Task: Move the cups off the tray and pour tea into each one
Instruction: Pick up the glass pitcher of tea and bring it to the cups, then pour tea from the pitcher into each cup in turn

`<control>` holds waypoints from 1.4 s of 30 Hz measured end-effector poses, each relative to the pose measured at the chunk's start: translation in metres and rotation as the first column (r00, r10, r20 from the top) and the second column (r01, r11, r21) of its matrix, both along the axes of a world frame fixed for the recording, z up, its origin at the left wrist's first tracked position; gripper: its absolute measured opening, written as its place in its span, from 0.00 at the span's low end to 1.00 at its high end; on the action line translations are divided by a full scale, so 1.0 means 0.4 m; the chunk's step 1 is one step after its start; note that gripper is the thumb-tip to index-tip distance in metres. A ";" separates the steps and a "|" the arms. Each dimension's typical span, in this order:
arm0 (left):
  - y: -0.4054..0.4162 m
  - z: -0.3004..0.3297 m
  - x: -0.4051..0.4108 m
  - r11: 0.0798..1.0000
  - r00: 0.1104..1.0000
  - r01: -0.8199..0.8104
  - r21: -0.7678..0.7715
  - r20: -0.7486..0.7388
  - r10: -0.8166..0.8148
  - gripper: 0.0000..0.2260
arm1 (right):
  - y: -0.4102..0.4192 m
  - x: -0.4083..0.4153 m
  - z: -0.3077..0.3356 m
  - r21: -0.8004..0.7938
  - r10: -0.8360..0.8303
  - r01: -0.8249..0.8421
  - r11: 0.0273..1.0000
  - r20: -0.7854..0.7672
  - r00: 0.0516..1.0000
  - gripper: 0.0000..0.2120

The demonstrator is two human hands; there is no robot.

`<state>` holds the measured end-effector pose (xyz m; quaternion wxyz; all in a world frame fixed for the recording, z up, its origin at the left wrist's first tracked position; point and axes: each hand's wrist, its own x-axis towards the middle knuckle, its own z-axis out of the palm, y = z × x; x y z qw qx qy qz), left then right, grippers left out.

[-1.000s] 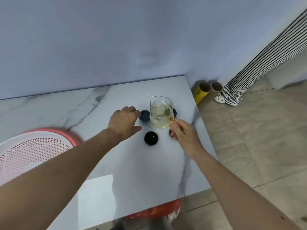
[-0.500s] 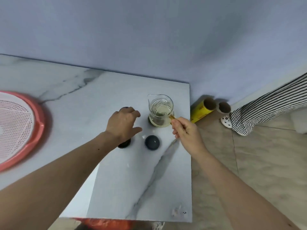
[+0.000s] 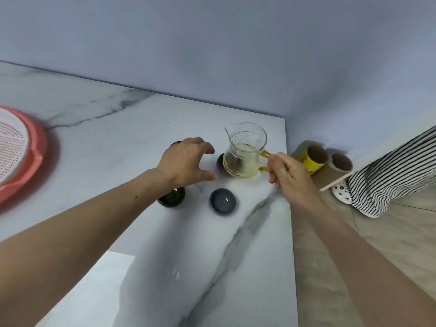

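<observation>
A glass tea pitcher (image 3: 244,152) with pale yellow tea stands near the marble table's right edge. My right hand (image 3: 289,173) pinches its amber handle. A grey-blue cup (image 3: 223,201) sits in front of the pitcher. A dark cup (image 3: 171,197) lies partly under my left wrist. Another dark cup (image 3: 220,162) peeks out behind the pitcher's left side, and a fourth (image 3: 175,144) shows just beyond my left hand. My left hand (image 3: 186,161) hovers over the table with fingers spread, holding nothing. The pink tray (image 3: 21,156) with a white perforated insert lies at the far left.
The marble table (image 3: 118,142) ends at a wall behind and drops off on the right. On the floor to the right lie a yellow cardboard tube (image 3: 311,159), a second tube (image 3: 341,162) and a person's striped trouser leg (image 3: 389,175) with a spotted shoe.
The camera view shifted slightly. My left hand lifted and opened wider between the cups. My right hand kept its grip on the pitcher handle, and the pitcher stayed in place.
</observation>
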<state>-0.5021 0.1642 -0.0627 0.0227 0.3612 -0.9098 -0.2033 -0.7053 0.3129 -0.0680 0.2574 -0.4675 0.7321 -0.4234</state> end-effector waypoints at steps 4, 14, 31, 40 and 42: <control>0.014 -0.014 0.004 1.000 0.997 0.022 0.018 -0.079 -0.020 0.29 | -0.005 -0.015 -0.014 -0.058 0.001 -0.006 0.998 -0.084 0.996 0.18; 0.133 -0.064 0.031 0.999 0.965 -0.003 0.033 -0.264 0.012 0.37 | 0.056 -0.011 0.020 -0.125 -0.064 0.043 0.991 -0.169 0.984 0.20; 0.275 -0.238 0.027 0.960 0.869 -0.229 0.159 -0.411 0.276 0.38 | 0.177 0.013 0.041 0.113 0.006 0.031 0.993 -0.316 0.949 0.24; 0.259 -0.272 0.026 0.948 0.789 -0.270 0.168 -0.525 0.318 0.29 | 0.162 0.028 0.059 0.257 0.126 -0.009 0.966 -0.439 0.889 0.21; 0.256 -0.275 0.026 0.944 0.775 -0.273 0.186 -0.539 0.331 0.29 | 0.156 0.040 0.070 0.287 0.142 -0.003 0.958 -0.465 0.874 0.20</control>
